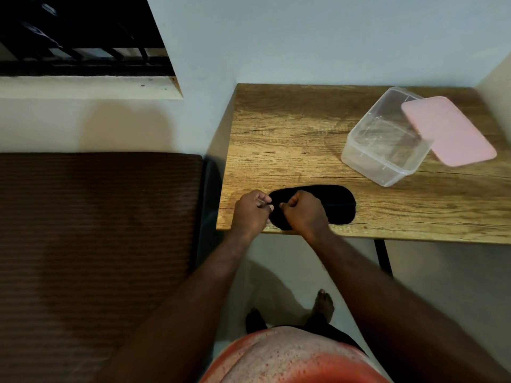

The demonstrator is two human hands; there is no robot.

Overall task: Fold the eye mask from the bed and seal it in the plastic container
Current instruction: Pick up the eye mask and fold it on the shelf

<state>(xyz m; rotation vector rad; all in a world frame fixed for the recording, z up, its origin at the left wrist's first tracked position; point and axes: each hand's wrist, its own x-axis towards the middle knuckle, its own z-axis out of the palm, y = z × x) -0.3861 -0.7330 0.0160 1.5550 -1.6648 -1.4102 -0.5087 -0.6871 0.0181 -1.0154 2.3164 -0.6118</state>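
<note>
A black eye mask (336, 203) lies flat on the wooden table (290, 139) near its front left corner. My left hand (250, 214) pinches the mask's left end with closed fingers. My right hand (305, 214) rests on the mask's left half, its fingers curled on the fabric. A clear plastic container (384, 139) stands open at the back right of the table. Its pink lid (448, 131) leans against the container's right rim and rests on the table.
A bed with a brown striped cover (96, 244) fills the left side, with a narrow gap between it and the table. A barred window (80, 37) sits above it. The table's black leg (383, 255) and my bare feet (323, 304) are below.
</note>
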